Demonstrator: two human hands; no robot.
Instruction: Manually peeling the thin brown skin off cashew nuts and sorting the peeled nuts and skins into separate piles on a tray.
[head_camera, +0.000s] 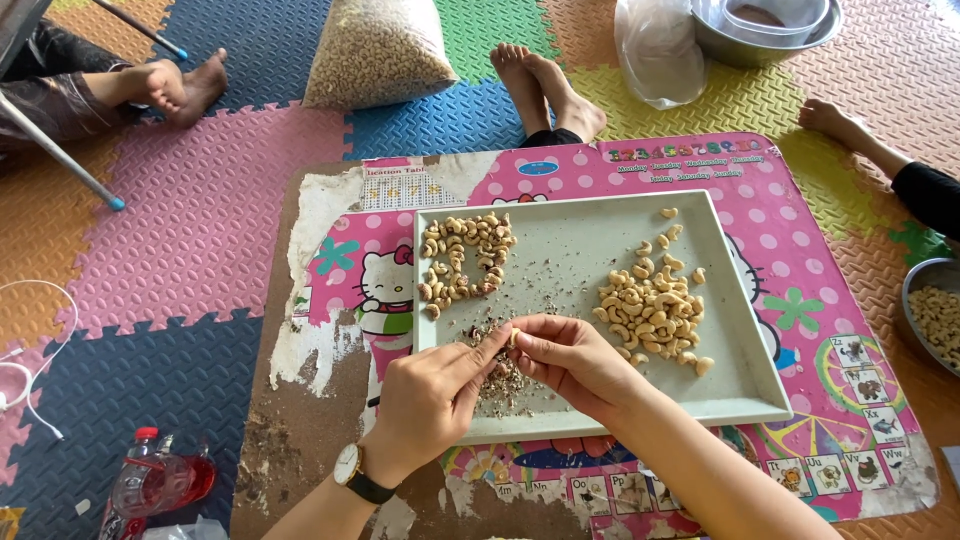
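My left hand (430, 395) and my right hand (572, 360) meet over the near edge of a pale grey tray (560, 250), fingertips pinched together on one small cashew nut (513, 338). A watch sits on my left wrist. Below the fingers lies a heap of brown skin flakes (505, 385). A pile of darker, unpeeled cashews (462, 258) fills the tray's far left. A pile of pale peeled cashews (652, 305) lies on its right side.
The tray rests on a low pink picture table (800, 250) with worn edges. Beyond it are a bulging sack of nuts (378, 50), a plastic bag, a metal bowl (765, 30) and other people's bare feet. A bowl of cashews (935, 310) sits right; a red bottle (150, 480) lies left.
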